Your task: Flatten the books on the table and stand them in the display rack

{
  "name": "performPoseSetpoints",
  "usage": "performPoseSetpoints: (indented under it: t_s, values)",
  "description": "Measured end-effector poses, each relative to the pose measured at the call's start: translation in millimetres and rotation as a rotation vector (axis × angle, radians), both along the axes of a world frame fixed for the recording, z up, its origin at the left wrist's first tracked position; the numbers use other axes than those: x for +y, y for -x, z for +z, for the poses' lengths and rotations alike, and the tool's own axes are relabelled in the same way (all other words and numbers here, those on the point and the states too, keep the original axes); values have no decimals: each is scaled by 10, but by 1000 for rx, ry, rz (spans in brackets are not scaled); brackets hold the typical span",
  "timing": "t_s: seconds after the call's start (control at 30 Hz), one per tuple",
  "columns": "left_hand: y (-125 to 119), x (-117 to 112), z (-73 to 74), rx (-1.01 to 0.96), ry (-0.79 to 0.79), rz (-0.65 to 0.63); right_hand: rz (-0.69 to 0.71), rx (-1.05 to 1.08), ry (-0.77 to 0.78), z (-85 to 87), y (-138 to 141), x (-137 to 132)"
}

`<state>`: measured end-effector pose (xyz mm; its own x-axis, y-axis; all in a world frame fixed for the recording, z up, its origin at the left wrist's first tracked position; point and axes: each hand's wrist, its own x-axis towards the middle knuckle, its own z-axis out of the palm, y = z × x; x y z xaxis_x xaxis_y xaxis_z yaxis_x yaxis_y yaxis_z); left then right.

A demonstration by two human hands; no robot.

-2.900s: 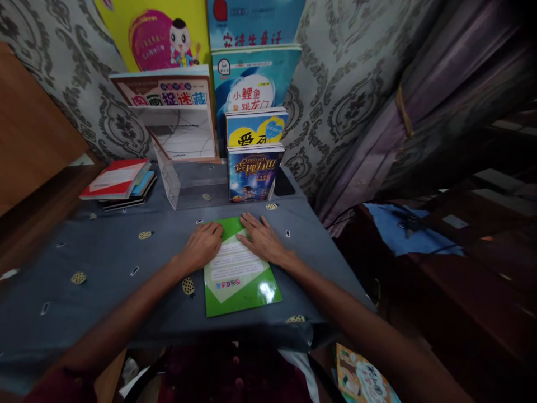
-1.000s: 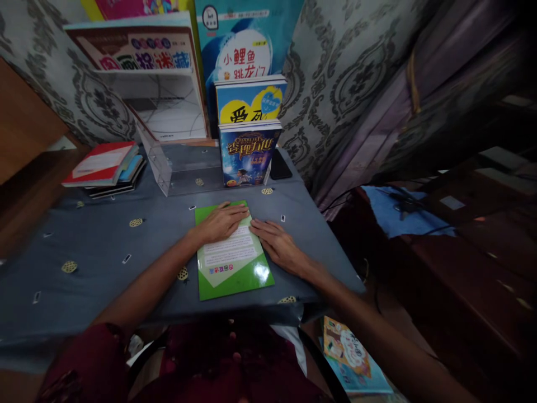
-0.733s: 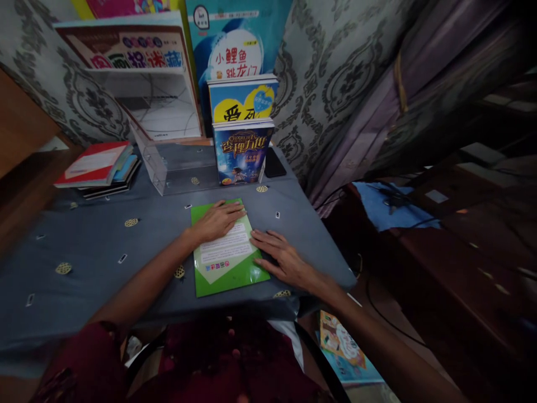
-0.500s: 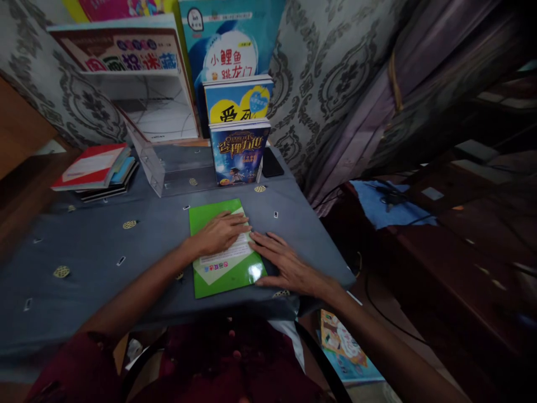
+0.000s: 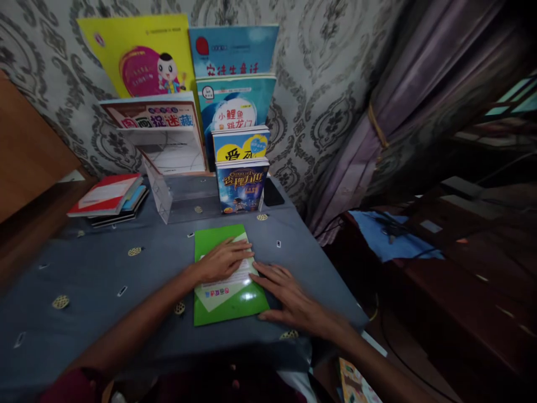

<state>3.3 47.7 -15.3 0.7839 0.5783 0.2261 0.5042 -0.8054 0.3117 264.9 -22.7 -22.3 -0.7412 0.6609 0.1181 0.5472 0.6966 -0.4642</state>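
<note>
A thin green book (image 5: 218,240) with a white diamond panel lies flat on the grey tablecloth (image 5: 104,268) in front of me. My left hand (image 5: 222,260) rests palm down on its middle, fingers stretched out to the right. My right hand (image 5: 289,296) lies flat on the cloth against the book's right edge, fingers spread, thumb near the lower right corner. Neither hand grips anything.
A clear stand (image 5: 176,193) at the table's back holds upright picture books, with a dark blue one (image 5: 240,187) in front. A stack topped by a red book (image 5: 107,193) lies at the back left. Another book (image 5: 356,383) lies on the floor right.
My right hand has slid off the book's top down along its right edge onto the cloth. My left hand has moved to the book's middle. The view tilted up.
</note>
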Motion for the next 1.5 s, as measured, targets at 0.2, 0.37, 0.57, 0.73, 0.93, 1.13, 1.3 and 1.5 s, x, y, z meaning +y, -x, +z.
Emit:
performPoseSetpoints:
  t_s: [0.2,0.37,0.57,0.73,0.93,1.13,1.3,1.5]
  values:
    - [49,257,-48,28,-6,30,-80,-18,-70,-48,101,160]
    - [80,411,-49,36,-17,48,-124,-5,-140,-75,174,275]
    - [86,455,-34,42,-27,54,-107,52,-193,-49,215,300]
    - [75,420,-69,64,-63,79,-98,85,-233,-41,235,284]
    - [56,229,-31,128,-31,71,-89,144,-248,-42,240,258]
    - [60,83,48,153,5,26,-64,193,-257,-84,202,257]
    - [53,91,22,135,-3,30,-80,144,-266,-43,203,234]
    - [71,-15,59,136,78,1,-106,141,-254,-51,212,206]
